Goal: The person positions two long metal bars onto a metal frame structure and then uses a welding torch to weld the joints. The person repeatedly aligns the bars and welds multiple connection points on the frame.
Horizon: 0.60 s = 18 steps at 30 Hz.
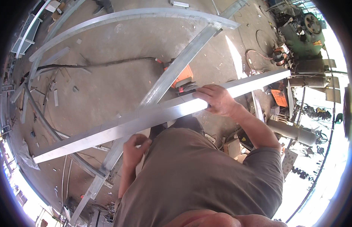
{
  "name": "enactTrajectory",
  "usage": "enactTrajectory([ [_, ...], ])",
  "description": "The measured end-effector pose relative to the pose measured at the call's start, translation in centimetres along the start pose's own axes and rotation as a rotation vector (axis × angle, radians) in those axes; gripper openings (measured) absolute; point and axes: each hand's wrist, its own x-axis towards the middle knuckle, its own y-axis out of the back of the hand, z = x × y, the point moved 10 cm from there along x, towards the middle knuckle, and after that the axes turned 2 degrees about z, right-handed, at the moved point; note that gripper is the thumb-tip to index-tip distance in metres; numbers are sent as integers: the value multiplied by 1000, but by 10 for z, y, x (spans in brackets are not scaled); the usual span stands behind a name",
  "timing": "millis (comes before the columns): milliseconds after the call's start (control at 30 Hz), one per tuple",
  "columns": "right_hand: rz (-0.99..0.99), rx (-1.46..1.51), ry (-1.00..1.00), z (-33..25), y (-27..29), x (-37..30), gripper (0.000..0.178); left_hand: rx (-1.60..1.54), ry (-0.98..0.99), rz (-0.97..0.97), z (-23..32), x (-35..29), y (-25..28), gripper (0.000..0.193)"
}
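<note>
A long silvery square metal tube [145,118] lies slantwise across the view in front of my body, its right end farther away. My right hand [217,100] is closed over its upper edge, fingers on the far side and thumb toward me. A slim dark thing [188,92] shows by those fingertips; whether I hold it cannot be made out. Just below the tube, apart from it, my left hand [136,149] is curled with the fingertips drawn toward the thumb. What it holds, if anything, is hidden.
Under the tube runs a galvanized beam [183,56], sloping from far right to near left. An orange power tool [182,75] stands beside it, its black cable [104,63] trailing left. A curved metal bar [134,14] arches beyond. Green machinery [302,36] and gas cylinders [293,132] stand right.
</note>
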Motion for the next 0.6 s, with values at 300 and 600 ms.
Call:
enactTrajectory([
  [300,-194,28,71,41,33,-45,57,1046,-508,300,78,-30,18,72],
  [600,-293,-110,146,113,60,-91,65,749,-317,438,33,-66,-75,43],
])
